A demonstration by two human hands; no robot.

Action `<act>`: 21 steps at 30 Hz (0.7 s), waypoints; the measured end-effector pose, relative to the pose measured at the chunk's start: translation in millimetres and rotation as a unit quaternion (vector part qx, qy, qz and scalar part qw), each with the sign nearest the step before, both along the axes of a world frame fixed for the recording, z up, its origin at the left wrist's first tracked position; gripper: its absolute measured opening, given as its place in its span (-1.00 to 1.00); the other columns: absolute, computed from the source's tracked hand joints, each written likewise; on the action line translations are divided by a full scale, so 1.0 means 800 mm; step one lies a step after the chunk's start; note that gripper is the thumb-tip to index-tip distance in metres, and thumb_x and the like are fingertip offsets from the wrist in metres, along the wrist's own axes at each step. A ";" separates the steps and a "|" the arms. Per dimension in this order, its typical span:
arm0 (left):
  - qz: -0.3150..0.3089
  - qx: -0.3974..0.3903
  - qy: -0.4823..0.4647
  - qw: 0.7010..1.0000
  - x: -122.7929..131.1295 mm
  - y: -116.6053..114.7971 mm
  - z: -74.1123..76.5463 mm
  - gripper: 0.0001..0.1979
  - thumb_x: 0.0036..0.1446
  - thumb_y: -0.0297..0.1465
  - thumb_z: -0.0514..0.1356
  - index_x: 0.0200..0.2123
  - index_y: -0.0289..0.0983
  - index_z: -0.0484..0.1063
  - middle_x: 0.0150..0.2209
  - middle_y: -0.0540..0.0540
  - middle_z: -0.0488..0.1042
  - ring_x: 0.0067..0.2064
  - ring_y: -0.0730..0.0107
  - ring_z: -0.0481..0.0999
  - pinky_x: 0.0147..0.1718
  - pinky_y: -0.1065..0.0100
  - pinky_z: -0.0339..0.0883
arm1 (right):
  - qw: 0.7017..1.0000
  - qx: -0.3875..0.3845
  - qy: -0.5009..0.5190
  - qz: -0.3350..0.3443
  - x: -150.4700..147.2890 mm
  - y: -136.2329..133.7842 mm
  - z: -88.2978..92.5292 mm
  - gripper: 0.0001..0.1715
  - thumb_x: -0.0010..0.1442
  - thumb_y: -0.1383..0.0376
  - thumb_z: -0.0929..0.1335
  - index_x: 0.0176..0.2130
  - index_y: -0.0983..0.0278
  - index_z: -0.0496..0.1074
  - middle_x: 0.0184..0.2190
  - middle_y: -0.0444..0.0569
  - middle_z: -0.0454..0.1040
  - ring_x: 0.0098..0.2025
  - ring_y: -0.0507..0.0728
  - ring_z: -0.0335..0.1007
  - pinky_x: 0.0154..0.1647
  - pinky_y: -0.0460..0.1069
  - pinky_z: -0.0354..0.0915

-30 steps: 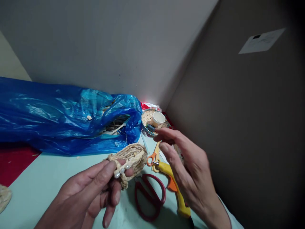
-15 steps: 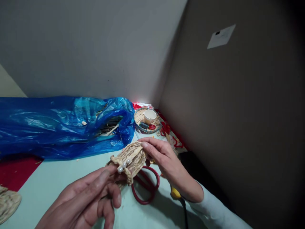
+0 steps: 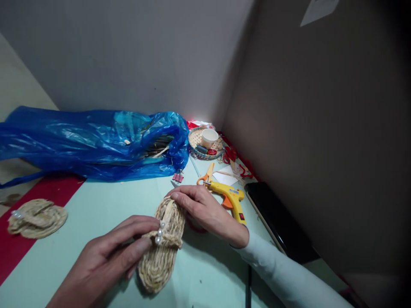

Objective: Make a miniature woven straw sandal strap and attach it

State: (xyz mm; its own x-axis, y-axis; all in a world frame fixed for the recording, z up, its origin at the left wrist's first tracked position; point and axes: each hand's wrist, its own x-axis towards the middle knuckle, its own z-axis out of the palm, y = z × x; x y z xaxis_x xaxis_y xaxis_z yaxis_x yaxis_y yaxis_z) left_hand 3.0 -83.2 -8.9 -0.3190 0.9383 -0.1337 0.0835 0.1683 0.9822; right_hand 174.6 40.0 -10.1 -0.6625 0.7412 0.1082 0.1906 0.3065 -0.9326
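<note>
A braided straw slipper [image 3: 159, 266] with a strap across it and several pearl beads [image 3: 159, 236] is tilted over the table between my hands. My left hand [image 3: 117, 250] pinches the strap's left side beside the beads. At the far end, my right hand [image 3: 205, 210] grips the sole's tip between thumb and fingers. A red scissor handle [image 3: 196, 226] shows only in part beneath my right hand. Just beyond that hand lies a yellow glue gun [image 3: 228, 192] with an orange trigger.
Another straw slipper [image 3: 40, 220] with beads lies at left on a red strip [image 3: 69, 185]. A blue plastic bag [image 3: 105, 149] stretches along the wall. Farther back sits a woven tray [image 3: 193, 137] with a white cup [image 3: 210, 137]. A black phone [image 3: 276, 218] and a pink binder clip [image 3: 177, 176] are on the table.
The slipper has turned from edge-on and foreshortened to showing its top lengthwise, lower toward the table. Both hands stay on it. My view has tipped down and left, revealing the glue gun and second slipper.
</note>
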 end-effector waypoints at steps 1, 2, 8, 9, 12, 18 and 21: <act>-0.012 -0.009 0.002 1.000 -0.002 -0.001 -0.004 -0.83 -0.06 -0.20 0.44 -0.37 -0.10 0.73 -0.20 -0.08 0.67 -0.19 0.17 0.59 -0.28 0.47 0.52 | 1.000 0.000 -0.001 0.004 -0.006 -0.002 -0.002 -0.67 0.39 0.23 0.28 -0.29 0.31 0.56 -0.40 -0.09 0.49 -0.34 0.04 0.34 -0.30 -0.10 0.26; -0.025 -0.022 -0.003 0.999 -0.007 -0.001 -0.009 -0.83 -0.07 -0.19 0.44 -0.38 -0.10 0.73 -0.22 -0.09 0.67 -0.14 0.13 0.59 -0.21 0.45 0.52 | 1.000 0.000 -0.001 0.006 -0.011 -0.003 -0.005 -0.66 0.40 0.22 0.27 -0.28 0.31 0.56 -0.39 -0.09 0.50 -0.33 0.05 0.35 -0.30 -0.10 0.26; -0.014 -0.114 -0.084 0.990 -0.029 -0.005 -0.037 -0.68 -0.04 -0.11 0.41 -0.24 -0.14 0.70 -0.44 -0.04 0.61 -0.45 0.36 0.49 -0.41 0.44 0.48 | 0.998 -0.026 0.040 -0.039 -0.021 -0.008 -0.022 -0.70 0.41 0.21 0.26 -0.08 0.27 0.53 -0.25 -0.08 0.55 -0.36 0.02 0.43 -0.29 -0.08 0.32; -0.007 -0.119 -0.090 0.989 -0.030 -0.006 -0.040 -0.67 -0.05 -0.12 0.42 -0.23 -0.15 0.70 -0.47 -0.03 0.59 -0.48 0.39 0.46 -0.46 0.45 0.45 | 0.997 -0.016 0.047 -0.056 -0.019 -0.008 -0.023 -0.75 0.39 0.24 0.30 -0.08 0.27 0.53 -0.22 -0.08 0.57 -0.31 0.03 0.46 -0.25 -0.07 0.33; 0.012 -0.122 -0.097 0.988 -0.029 -0.007 -0.046 -0.68 -0.07 -0.12 0.43 -0.27 -0.18 0.70 -0.47 -0.05 0.57 -0.47 0.41 0.44 -0.53 0.49 0.35 | 0.992 0.078 0.059 -0.079 -0.011 -0.012 -0.022 -0.85 0.35 0.33 0.36 -0.12 0.27 0.54 -0.19 -0.08 0.58 -0.16 0.05 0.47 -0.11 -0.06 0.31; 0.032 -0.133 -0.081 0.987 -0.024 -0.009 -0.048 -0.69 -0.11 -0.11 0.42 -0.30 -0.14 0.71 -0.45 0.00 0.61 -0.45 0.44 0.48 -0.54 0.54 0.30 | 0.968 0.235 0.048 0.072 -0.006 -0.028 -0.008 -0.83 0.35 0.44 0.35 -0.13 0.45 0.55 -0.27 0.03 0.56 -0.20 0.06 0.40 -0.11 -0.05 0.30; 0.040 -0.130 -0.036 0.990 -0.017 -0.006 -0.039 -0.81 -0.15 -0.18 0.40 -0.41 -0.07 0.71 -0.45 0.06 0.63 -0.30 0.32 0.58 -0.36 0.51 0.41 | 0.955 0.273 0.021 0.114 -0.005 -0.034 -0.007 -0.79 0.34 0.48 0.33 -0.09 0.45 0.55 -0.28 0.04 0.52 -0.22 0.09 0.33 -0.18 -0.03 0.28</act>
